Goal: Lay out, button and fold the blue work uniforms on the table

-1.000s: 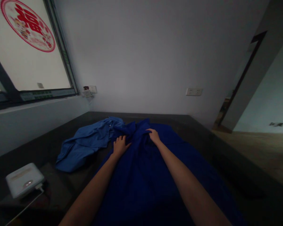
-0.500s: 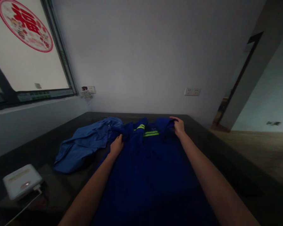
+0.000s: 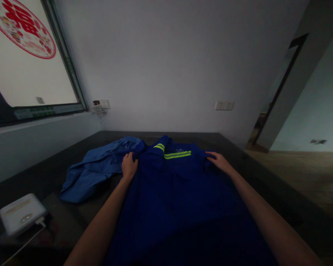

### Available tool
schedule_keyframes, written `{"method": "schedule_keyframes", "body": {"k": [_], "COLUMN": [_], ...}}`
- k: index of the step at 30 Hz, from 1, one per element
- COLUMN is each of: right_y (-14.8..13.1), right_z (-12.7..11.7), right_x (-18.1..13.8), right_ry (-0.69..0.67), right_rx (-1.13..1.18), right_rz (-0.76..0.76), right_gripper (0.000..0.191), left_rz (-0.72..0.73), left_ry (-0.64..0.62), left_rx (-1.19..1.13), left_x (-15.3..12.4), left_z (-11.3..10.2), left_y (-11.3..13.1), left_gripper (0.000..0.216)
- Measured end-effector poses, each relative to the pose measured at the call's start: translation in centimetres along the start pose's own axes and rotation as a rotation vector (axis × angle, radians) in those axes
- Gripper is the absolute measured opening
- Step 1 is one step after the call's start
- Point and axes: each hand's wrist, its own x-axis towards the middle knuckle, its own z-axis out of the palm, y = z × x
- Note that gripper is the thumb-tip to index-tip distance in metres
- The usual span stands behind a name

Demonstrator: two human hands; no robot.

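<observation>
A dark blue work jacket (image 3: 172, 199) with yellow-green stripes lies spread across the dark table, its striped part at the far end. On its far left side, my left hand (image 3: 129, 166) is closed on the cloth, fingertips partly hidden. My right hand (image 3: 219, 162) pinches the jacket's far right edge between thumb and fingers. A lighter blue garment (image 3: 93, 171) lies crumpled to the left, touching the jacket near my left hand.
On the near left of the table (image 3: 72, 218) sits a white box-shaped device (image 3: 23, 214) with a cable plugged in. A wall (image 3: 161, 74) with sockets (image 3: 224, 105) rises behind the table. At the left is a window (image 3: 30, 81).
My hands have moved apart, the left one leftward and the right one rightward and slightly nearer. The jacket's far end is spread wider and flatter, with more of the stripe showing.
</observation>
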Motion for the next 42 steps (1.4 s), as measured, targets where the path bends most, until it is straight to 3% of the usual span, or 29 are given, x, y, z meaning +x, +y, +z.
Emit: {"method": "schedule_keyframes", "body": {"k": [2, 4, 6, 9, 12, 14, 17, 19, 22, 25, 29, 35, 42], "right_y": [0.3, 0.1, -0.8, -2.8, -4.4, -4.5, -3.7, -3.1, -2.9, -3.3, -3.8, -3.6, -3.7], "right_z": [1.4, 1.9, 1.6, 1.1, 1.8, 3.0, 5.0, 6.0, 6.8, 7.6, 9.2, 10.4, 6.2], "right_x": [-0.9, -1.3, -1.3, -1.2, -1.0, -0.7, 0.1, 1.0, 2.5, 3.8, 4.7, 3.5, 1.2], "right_ry": [-0.252, -0.298, -0.125, 0.161, 0.191, 0.113, -0.035, -0.136, -0.236, -0.265, -0.363, -0.496, -0.500], "right_rx": [-0.074, -0.194, -0.333, -0.421, -0.412, -0.416, -0.433, -0.423, -0.397, -0.390, -0.447, -0.478, -0.533], "right_rz": [0.022, 0.022, 0.007, -0.066, -0.187, -0.233, -0.206, -0.127, -0.019, 0.018, -0.008, 0.020, 0.119], "right_gripper": [0.035, 0.036, 0.039, 0.044, 0.040, 0.036, 0.037, 0.041, 0.046, 0.054, 0.049, 0.048, 0.058], "left_rz": [0.023, 0.038, 0.058, 0.124, 0.230, 0.335, 0.532, 0.688, 0.903, 0.934, 0.805, 0.780, 0.907], "left_ry": [-0.099, -0.175, -0.159, -0.012, 0.033, -0.085, -0.398, -0.558, -0.668, -0.815, -0.974, -1.056, -1.152], "left_rx": [0.162, 0.257, 0.273, 0.212, 0.132, 0.068, -0.056, -0.097, -0.086, -0.046, 0.006, -0.036, -0.153], "left_x": [-0.3, -0.7, -1.1, -1.5, -1.7, -2.3, -5.0, -8.1, -13.6, -17.7, -19.3, -17.4, -11.7], "left_z": [-0.2, -0.5, -0.9, -1.8, -2.7, -3.3, -4.3, -5.3, -7.2, -9.0, -9.7, -9.5, -9.2], "left_y": [0.2, 0.8, 1.5, 3.1, 5.1, 6.9, 10.1, 12.0, 13.6, 13.2, 11.4, 8.9, 4.9], "left_gripper": [0.032, 0.032, 0.034, 0.039, 0.038, 0.032, 0.026, 0.026, 0.038, 0.052, 0.058, 0.051, 0.068]}}
